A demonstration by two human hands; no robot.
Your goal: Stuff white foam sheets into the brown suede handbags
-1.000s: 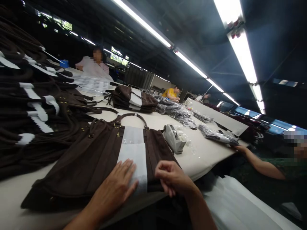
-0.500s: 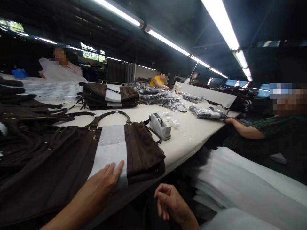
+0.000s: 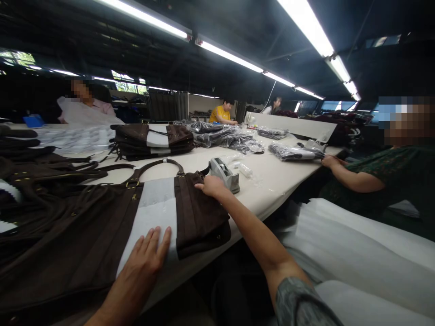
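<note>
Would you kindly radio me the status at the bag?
Left hand on white band; right hand near tape dispenser. Brown bag on table. Dispenser beside bag.

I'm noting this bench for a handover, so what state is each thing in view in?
Near brown bag: lying down, banded
White band: across that bag
Left hand: flat on the band
Right hand: beside tape dispenser; grip unclear
Tape dispenser: upright, partly hidden
Rear brown bags: stacked, banded
Dark bundles: in clear plastic
White sheets: piled
Ceiling lights: lit
</note>
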